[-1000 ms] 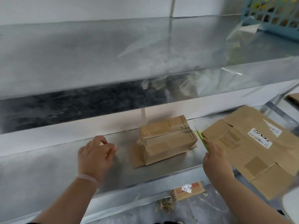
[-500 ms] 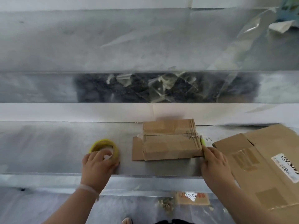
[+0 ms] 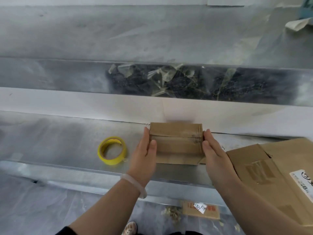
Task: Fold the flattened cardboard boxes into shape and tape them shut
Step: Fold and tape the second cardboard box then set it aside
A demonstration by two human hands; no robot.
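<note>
Small cardboard box (image 3: 176, 143) over the metal shelf (image 3: 50, 141), towards the back; resting or lifted, cannot tell. Left hand (image 3: 144, 156) is flat against its left side and right hand (image 3: 215, 155) against its right. Fingers of both are straight, thumbs lying on the top face. Yellow tape roll (image 3: 112, 150) lies flat just left of the left hand. Large flattened carton (image 3: 274, 167) is to the right, overhanging the shelf edge.

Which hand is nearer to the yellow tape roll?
Left. The left hand presses the box's left side, close beside the tape roll; the right hand presses the box's far side.
</note>
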